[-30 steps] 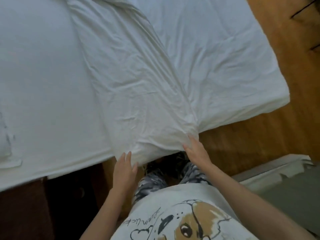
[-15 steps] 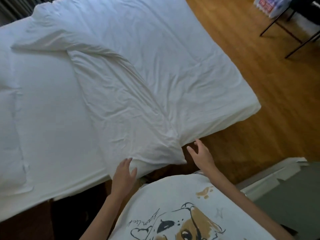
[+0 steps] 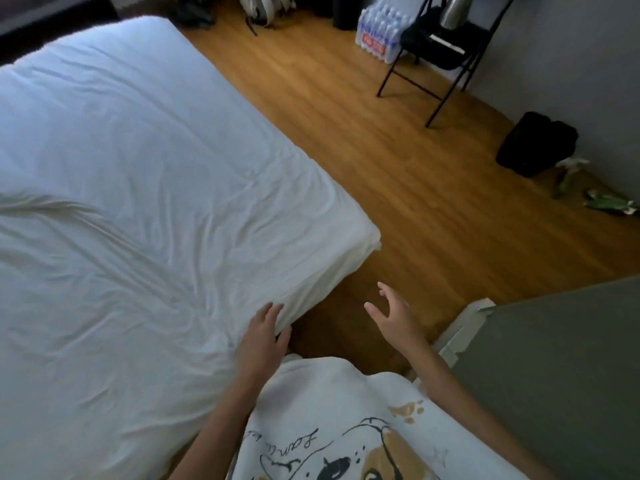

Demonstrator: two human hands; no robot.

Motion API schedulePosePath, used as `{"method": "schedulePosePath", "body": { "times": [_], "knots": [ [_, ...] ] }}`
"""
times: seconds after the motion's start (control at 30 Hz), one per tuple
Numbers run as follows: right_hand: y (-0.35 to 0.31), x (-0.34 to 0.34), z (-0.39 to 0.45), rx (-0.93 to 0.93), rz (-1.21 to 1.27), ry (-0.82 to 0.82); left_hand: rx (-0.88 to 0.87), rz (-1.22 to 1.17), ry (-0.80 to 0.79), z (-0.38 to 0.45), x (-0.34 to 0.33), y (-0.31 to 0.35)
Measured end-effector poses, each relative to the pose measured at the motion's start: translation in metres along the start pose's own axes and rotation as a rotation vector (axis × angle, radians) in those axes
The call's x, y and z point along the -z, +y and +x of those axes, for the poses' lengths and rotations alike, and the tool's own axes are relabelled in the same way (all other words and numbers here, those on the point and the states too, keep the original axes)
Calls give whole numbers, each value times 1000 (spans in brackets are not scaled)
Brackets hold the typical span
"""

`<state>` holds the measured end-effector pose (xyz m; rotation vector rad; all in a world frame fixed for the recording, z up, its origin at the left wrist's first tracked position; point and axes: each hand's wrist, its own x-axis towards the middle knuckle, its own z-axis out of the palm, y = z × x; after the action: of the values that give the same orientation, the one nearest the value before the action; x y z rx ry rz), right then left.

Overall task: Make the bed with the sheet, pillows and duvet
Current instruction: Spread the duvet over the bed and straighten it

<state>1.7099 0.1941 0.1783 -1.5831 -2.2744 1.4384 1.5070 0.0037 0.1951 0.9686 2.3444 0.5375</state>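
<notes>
A white duvet point(image 3: 145, 188) lies spread over the bed and fills the left half of the view, creased near its front edge. Its near right corner point(image 3: 363, 237) hangs over the wooden floor. My left hand point(image 3: 263, 336) rests with straight fingers on the duvet's front edge. My right hand point(image 3: 393, 315) hovers above the floor to the right of that edge, fingers spread, holding nothing. No pillow shows.
Wooden floor point(image 3: 398, 174) runs along the bed's right side. A black folding chair point(image 3: 446, 46) and a pack of water bottles point(image 3: 379, 32) stand at the back. A black bag point(image 3: 535, 143) sits by the right wall. A grey surface point(image 3: 561, 368) is close on my right.
The folded-over flap of the duvet now lies flat across the bed. My right hand has let go of the fabric and lifted off it. My view has swung right, toward the room.
</notes>
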Motion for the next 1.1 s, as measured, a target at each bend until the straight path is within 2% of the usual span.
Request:
{"method": "schedulePosePath", "body": {
  "times": [0.2,0.4,0.53,0.7,0.8,0.9,1.1],
  "knots": [
    [49,78,45,-157,57,71,-151,91,-148,92,-27,94],
    [82,164,121,-270,50,151,-179,80,-249,202,-70,162],
    [84,243,185,-315,-2,188,-182,57,-273,295,-92,225],
    [67,319,253,-284,-78,189,-184,55,-233,380,-98,300],
    [56,341,301,-242,-177,69,-111,25,-169,407,-102,323],
    [48,353,358,-116,-272,-114,-5,-29,-84,412,-114,325],
    [34,347,467,184,-558,-552,399,-23,102,373,-151,333]
  ]
}}
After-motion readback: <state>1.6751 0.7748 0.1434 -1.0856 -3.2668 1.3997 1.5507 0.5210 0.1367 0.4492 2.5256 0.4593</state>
